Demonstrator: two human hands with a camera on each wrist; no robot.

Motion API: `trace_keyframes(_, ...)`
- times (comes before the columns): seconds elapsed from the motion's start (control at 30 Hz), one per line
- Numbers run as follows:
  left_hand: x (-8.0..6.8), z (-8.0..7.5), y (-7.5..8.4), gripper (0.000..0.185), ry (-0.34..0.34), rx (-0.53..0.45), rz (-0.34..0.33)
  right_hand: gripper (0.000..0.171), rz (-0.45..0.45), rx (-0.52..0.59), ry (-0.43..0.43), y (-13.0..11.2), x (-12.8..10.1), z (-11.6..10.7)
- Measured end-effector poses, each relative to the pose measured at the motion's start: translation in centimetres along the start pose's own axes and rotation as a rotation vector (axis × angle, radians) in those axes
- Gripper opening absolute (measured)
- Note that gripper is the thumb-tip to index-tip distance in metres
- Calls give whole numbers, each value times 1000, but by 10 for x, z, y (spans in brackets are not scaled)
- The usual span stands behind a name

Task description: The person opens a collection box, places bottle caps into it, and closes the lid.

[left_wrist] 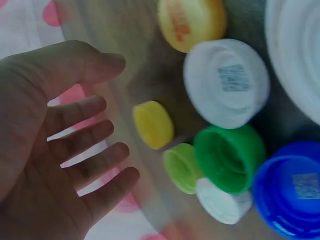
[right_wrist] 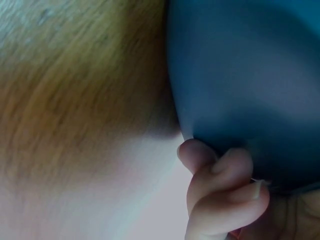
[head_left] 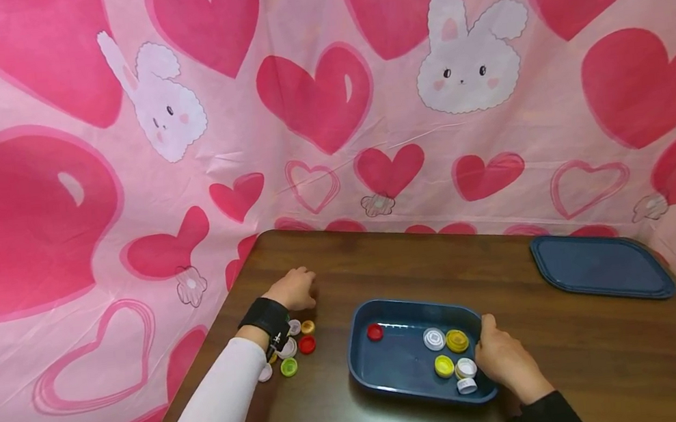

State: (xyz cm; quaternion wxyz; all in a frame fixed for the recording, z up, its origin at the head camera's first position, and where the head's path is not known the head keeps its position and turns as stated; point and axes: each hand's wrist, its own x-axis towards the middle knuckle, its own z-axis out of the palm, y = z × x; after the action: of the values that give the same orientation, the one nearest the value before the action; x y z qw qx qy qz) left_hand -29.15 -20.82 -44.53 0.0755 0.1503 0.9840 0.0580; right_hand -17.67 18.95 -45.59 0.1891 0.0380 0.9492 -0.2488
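In the head view my left hand (head_left: 293,290) reaches over the table's left side, past a cluster of plastic bottle caps partly hidden by the wrist. Its fingers are spread and touch nothing in the left wrist view, beside a yellow cap (left_wrist: 153,125), a white cap (left_wrist: 226,82), a green cap (left_wrist: 229,159) and a blue cap (left_wrist: 285,190). My right hand (head_left: 505,358) grips the right end of a dark blue tub (head_left: 400,362); its curled fingers (right_wrist: 227,210) lie against the tub's outside. Inside the tub are a red cap (head_left: 375,332) and several yellow and white caps.
A flat blue lid or tray (head_left: 603,265) lies at the table's back right. The brown wooden table (head_left: 429,256) meets a pink heart-printed curtain (head_left: 314,103) behind and on the left. A red cap (head_left: 307,344) and a lime cap (head_left: 289,367) sit left of the tub.
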Motion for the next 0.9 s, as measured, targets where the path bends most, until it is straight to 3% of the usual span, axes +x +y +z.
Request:
trace_keyframes(0.17, 1, 6, -7, 55, -54, -21, -12, 46, -3, -1, 2, 1, 0, 1)
trace_keyframes(0.47, 2, 11, -12, 46, -65, -50, -9, 44, 3, -12, 15, -2, 1, 1)
trace_keyframes(0.7, 5, 17, -18, 33, -39, -70, 12, 45, 2, -12, 9, -1, 0, 1)
trace_keyframes(0.9, 5, 12, -15, 15, 11, -60, 28, 45, -3, -9, 6, -2, -1, -1)
